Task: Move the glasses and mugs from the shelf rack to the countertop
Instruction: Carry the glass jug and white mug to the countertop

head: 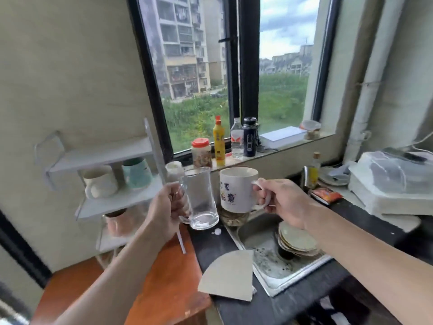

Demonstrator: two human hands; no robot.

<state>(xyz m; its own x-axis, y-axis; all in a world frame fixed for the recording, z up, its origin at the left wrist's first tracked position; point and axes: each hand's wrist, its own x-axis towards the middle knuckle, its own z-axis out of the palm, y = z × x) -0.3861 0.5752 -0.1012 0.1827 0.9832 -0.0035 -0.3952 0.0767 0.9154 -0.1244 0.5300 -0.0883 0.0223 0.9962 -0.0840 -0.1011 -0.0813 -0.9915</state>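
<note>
1. The glass mug (201,200) is upright in the left hand (166,207), whose fingers are curled round its handle. Its base is low over the far left end of the dark countertop (210,245); I cannot tell whether it touches.
2. The white mug (236,188) is gripped by the right hand (283,202), fingers wrapped through the handle, above the far left corner of the sink (269,233).
3. The step in hand looks like the carry from rack to set-down.
4. Next, each should be lowered upright onto bare counter. The white mug must first clear the sink.
5. On the shelf rack (112,156), at left, a cream mug (100,181) and a teal mug (138,172) wait, with a pinkish cup (119,221) on the shelf below.
</note>
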